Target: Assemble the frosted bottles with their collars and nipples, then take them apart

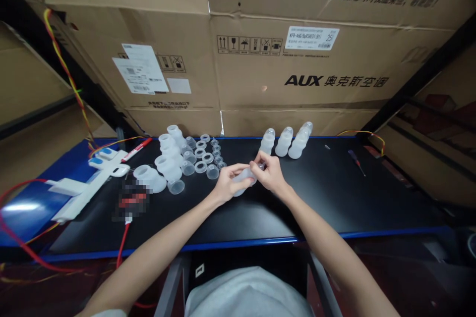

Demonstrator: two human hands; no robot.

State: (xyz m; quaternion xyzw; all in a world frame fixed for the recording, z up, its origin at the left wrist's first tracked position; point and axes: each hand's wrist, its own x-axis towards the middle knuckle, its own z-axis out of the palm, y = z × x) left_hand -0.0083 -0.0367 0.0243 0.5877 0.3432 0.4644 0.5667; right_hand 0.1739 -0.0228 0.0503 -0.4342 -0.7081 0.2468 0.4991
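My left hand (227, 184) and my right hand (270, 173) meet over the middle of the black mat (334, 198). Together they grip a small translucent plastic bottle (245, 177), lying sideways between them. My left fingers wrap its body. My right fingers pinch its far end, where a small part may sit; I cannot make it out. Several assembled translucent bottles (286, 141) stand just behind my hands. To the left lie translucent bottle bodies (169, 158) and a cluster of small rings and caps (204, 156).
Large cardboard boxes (282, 59) wall off the back of the table. A white and blue plastic device (92, 178) with red wires, and a red marker (137, 149), lie at the left. A small screwdriver (357, 161) lies at the right.
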